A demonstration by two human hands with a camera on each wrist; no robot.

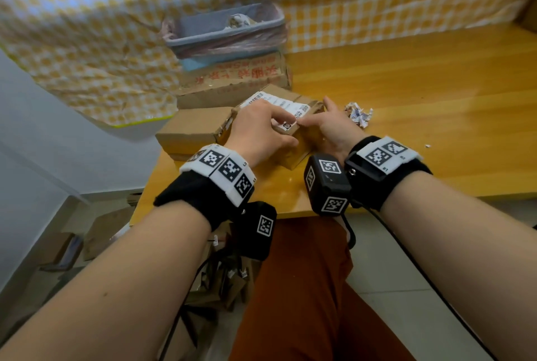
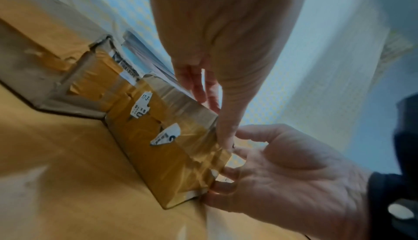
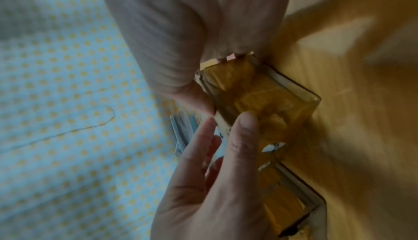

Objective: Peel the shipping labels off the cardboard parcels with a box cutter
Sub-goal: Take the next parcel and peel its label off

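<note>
From my head camera, the small brown cardboard parcel wrapped in glossy tape (image 1: 293, 134) sits near the front edge of the yellow wooden tabletop (image 1: 406, 104), with the white printed shipping label (image 1: 279, 107) across its top. My left hand (image 1: 258, 134) lies over the near corner, its fingers bent down onto the label's edge; my right hand (image 1: 328, 128) comes in from the other side, forefinger stretched to the same spot. No box cutter shows in either hand. A plain flat cardboard box (image 1: 191, 131) lies just beside the parcel on the left, a crumpled ball of torn label paper (image 1: 359, 115) on the right, and a lined blue waste bin (image 1: 223, 32) stands behind.

From my left wrist, the parcel's taped side (image 2: 162, 136) carries torn white label scraps. My right thumb and fingers (image 2: 226, 188) curl round the parcel's corner, bracing it, while my left fingers (image 2: 226, 133) point down at the top edge.

From my right wrist, blurred, my left fingers (image 3: 244, 136) are fairly straight, resting on the parcel top; I cannot tell whether they pinch a lifted flap.

To do this well, I judge I should keep the right hand clamped so the parcel cannot slide, raise one corner cleanly, then pull low and slow along the surface so the paper comes away whole rather than tearing.
</note>
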